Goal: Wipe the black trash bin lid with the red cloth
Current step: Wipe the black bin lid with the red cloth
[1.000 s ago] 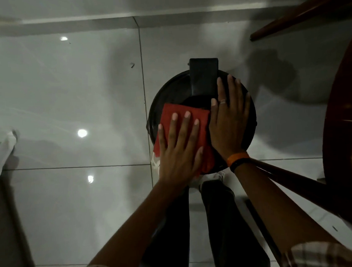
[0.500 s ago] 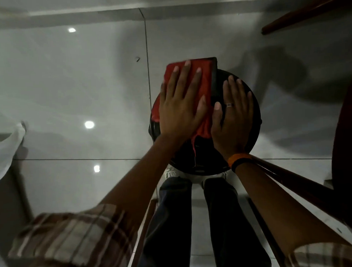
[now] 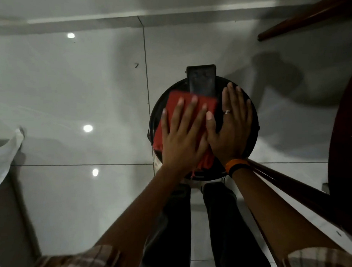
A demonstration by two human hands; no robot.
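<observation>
The left hand (image 3: 181, 137) lies flat on the red cloth (image 3: 171, 115), with its fingers spread wide and pressing down. It does not pinch the cloth; it just pushes on it with the palm. The hand looks a bit blurry. The right hand (image 3: 231, 129) is also flat and spread, and it rests right on the black trash bin lid (image 3: 251, 134), just beside the left hand. The two thumbs are close together. The right hand wears a ring (image 3: 227, 112) on one finger and an orange and black band (image 3: 237, 165) on the wrist.

The red cloth covers the left part of the round lid. A bit of it hangs out under the left wrist near the close edge of the lid. At the far side of the lid is a black flat piece (image 3: 201, 80) that sticks out past the rim.

The bin stands on a shiny pale tile floor (image 3: 70, 97) with bright spots of light on it. The person's dark trouser legs (image 3: 224, 221) are below the bin. Plaid sleeves (image 3: 76, 262) show at the bottom. Dark brown wooden furniture (image 3: 345, 137) is on the right, and something white (image 3: 4, 157) is at the left edge.
</observation>
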